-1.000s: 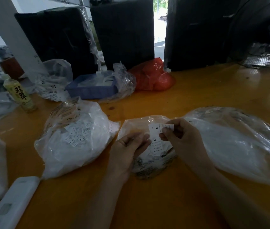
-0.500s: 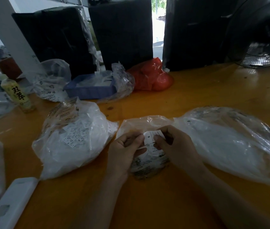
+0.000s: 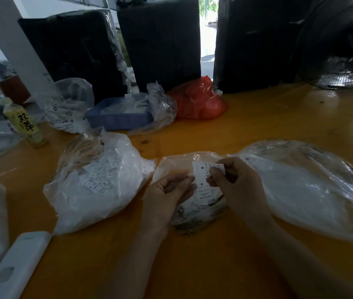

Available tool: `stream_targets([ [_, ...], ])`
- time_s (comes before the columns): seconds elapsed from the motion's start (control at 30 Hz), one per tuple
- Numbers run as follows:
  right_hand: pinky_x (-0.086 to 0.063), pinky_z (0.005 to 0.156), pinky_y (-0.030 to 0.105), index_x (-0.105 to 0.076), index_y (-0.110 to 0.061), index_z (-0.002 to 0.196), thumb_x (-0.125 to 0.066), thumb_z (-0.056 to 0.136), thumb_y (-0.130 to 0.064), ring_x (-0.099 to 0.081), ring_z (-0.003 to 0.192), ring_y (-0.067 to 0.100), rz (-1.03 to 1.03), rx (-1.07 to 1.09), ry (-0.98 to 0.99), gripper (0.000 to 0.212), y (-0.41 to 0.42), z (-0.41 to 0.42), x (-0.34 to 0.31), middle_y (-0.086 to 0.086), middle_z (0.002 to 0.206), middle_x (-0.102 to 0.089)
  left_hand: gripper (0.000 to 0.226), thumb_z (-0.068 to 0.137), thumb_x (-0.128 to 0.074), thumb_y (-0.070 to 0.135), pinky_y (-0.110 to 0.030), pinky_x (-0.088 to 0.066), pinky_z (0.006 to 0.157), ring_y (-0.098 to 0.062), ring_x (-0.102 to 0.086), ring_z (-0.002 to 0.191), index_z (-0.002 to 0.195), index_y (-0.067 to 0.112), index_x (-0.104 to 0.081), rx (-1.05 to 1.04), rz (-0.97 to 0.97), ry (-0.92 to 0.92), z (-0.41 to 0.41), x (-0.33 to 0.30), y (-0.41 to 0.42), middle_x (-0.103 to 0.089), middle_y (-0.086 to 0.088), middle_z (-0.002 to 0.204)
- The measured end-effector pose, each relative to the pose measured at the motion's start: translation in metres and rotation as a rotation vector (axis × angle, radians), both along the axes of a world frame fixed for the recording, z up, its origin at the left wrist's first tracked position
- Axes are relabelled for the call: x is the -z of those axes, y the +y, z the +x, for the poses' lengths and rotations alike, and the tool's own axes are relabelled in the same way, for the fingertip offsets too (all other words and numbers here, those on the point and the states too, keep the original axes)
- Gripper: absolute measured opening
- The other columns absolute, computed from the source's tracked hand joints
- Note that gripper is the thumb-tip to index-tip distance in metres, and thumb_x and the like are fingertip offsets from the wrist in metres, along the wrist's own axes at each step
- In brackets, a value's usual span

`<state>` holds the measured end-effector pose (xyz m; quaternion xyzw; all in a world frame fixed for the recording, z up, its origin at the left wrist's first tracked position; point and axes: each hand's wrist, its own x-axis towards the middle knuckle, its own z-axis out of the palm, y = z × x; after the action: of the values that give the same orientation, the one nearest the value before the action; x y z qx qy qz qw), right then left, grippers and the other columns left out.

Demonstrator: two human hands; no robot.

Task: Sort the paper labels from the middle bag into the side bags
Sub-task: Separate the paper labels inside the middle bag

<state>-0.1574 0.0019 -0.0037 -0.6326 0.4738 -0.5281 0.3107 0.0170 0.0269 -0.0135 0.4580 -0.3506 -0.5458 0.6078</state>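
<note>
paper labels [image 3: 202,182]: thin, light, floppy, stuck together | right hand [image 3: 233,182] pinches top edge | left hand [image 3: 167,190] fingers loosely curled, empty | grip edges

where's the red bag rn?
Head view: the red bag sits at the far edge of the table, centre-right, against the dark wrapped bundles, just right of the blue tray in its clear bag.

dim indoor scene, daylight from rear gap, glare on table [image 3: 279,117], edges warped, soft blur.
</note>
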Motion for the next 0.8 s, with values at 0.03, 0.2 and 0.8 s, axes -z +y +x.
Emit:
stream_targets([
  [0.03, -0.056, 0.067, 0.015, -0.058, -0.039, 0.095, -0.069, 0.095, -0.029, -0.072, 0.076, -0.002, -0.003, -0.002, -0.007, 0.015, 0.0001, 0.0000, -0.0001, -0.016, 0.082, -0.075, 0.025, 0.072, -0.088, 0.024, -0.024, -0.062, 0.079, -0.028, -0.079, 0.099, 0.096, 0.023, -0.084, -0.001, 0.002, -0.009, 0.0000, 0.0000, 0.0002, -0.081, -0.013, 0.106],
  [0.2, -0.059, 0.070, 0.018, -0.057, -0.041, 0.095, -0.068, 0.094, -0.031, -0.072, 0.078, -0.002, 0.000, -0.002, -0.009, 0.015, 0.0000, 0.0004, 0.0001, -0.021, 0.086, -0.074, 0.042, 0.066, -0.092, 0.033, -0.026, -0.062, 0.079, -0.029, -0.079, 0.100, 0.103, 0.016, -0.081, -0.004, 0.014, -0.025, 0.0000, 0.0005, 0.0001, -0.081, -0.013, 0.106],
  [0.8, -0.055, 0.069, 0.014, -0.059, -0.036, 0.095, -0.068, 0.095, -0.027, -0.071, 0.077, -0.002, 0.058, -0.079, 0.050, 0.013, 0.0001, 0.0015, 0.0036, -0.013, 0.084, -0.075, 0.021, 0.072, -0.085, 0.024, -0.023, -0.062, 0.074, -0.026, -0.079, 0.096, 0.093, 0.021, -0.085, -0.041, 0.023, 0.039, 0.0032, -0.0006, -0.0014, -0.081, -0.013, 0.104],
])
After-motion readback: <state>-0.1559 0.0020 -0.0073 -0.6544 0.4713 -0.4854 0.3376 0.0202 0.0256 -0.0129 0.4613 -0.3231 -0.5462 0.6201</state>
